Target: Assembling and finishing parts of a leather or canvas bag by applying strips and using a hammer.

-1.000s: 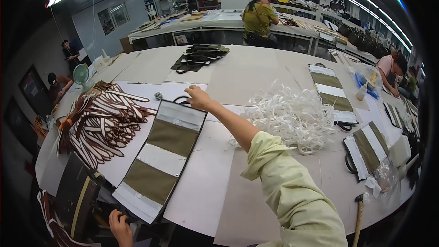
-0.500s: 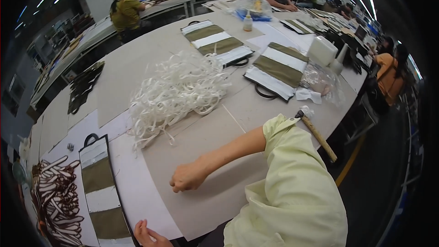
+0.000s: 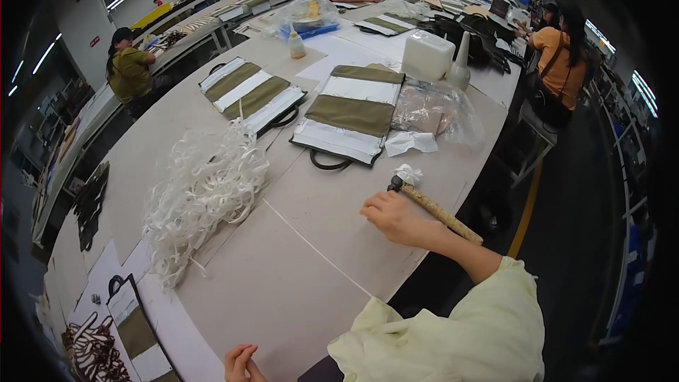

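Note:
My right hand (image 3: 396, 218), fingers curled and pressed together, is over the table's right side, just on the near side of a hammer (image 3: 444, 213). The hammer has a dark head and a pale wooden handle; whether my hand touches it, I cannot tell. What the fingers hold, if anything, is hidden. At the lower edge, my left hand (image 3: 242, 364) is partly in view, fingers loosely bent with nothing seen in them. A thin white strip (image 3: 311, 246) runs across the table between my hands. Left of it lies a tangled heap of white straps (image 3: 205, 198).
Striped olive-and-white panels with dark handles (image 3: 346, 113) lie beyond. Behind the hammer are crumpled paper (image 3: 409, 175), a plastic bag (image 3: 435, 110), a white container (image 3: 428, 55) and a glue bottle (image 3: 296, 44). Brown-and-white strips (image 3: 95, 350) lie lower left. Other people work around.
My right hand has moved right and away from me, from the grey sheet to beside the hammer. My left hand's fingers are more bent. The whole view has turned to the right.

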Tool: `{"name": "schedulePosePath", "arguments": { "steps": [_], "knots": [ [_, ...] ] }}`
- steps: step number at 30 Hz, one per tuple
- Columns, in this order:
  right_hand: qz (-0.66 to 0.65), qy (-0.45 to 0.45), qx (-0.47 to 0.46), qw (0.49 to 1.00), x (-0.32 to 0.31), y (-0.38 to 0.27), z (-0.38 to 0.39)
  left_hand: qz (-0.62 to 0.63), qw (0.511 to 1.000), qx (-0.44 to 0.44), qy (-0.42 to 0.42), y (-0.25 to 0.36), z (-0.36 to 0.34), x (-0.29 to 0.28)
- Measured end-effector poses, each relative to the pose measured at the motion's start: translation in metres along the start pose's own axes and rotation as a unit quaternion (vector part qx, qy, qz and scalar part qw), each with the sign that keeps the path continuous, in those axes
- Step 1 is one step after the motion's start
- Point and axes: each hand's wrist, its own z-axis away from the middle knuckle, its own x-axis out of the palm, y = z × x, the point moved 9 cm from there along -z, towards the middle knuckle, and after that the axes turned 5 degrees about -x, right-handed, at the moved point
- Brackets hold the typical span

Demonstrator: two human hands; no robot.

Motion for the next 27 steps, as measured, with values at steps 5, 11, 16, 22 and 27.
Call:
{"name": "schedulePosePath", "arguments": {
  "steps": [5,11,16,22,27],
  "knots": [
    [0.121,0.151,0.212,0.958,-0.045,0.05,0.104,0.242,0.936,-0.097,-0.238,0.029,-0.066,0.084],
    [0.09,0.199,0.287,0.933,-0.032,0.08,0.145,0.377,0.828,-0.208,-0.359,0.064,-0.181,0.238],
    [0.129,0.218,0.293,0.922,-0.053,0.113,0.136,0.582,0.624,-0.416,-0.314,0.031,-0.247,0.363],
    [0.092,0.281,0.271,0.916,-0.058,0.11,0.134,0.62,0.582,-0.442,-0.285,0.072,-0.254,0.402],
    [0.072,0.27,0.26,0.924,-0.063,0.108,0.127,0.643,0.577,-0.412,-0.289,0.082,-0.264,0.4]
  ]
}}
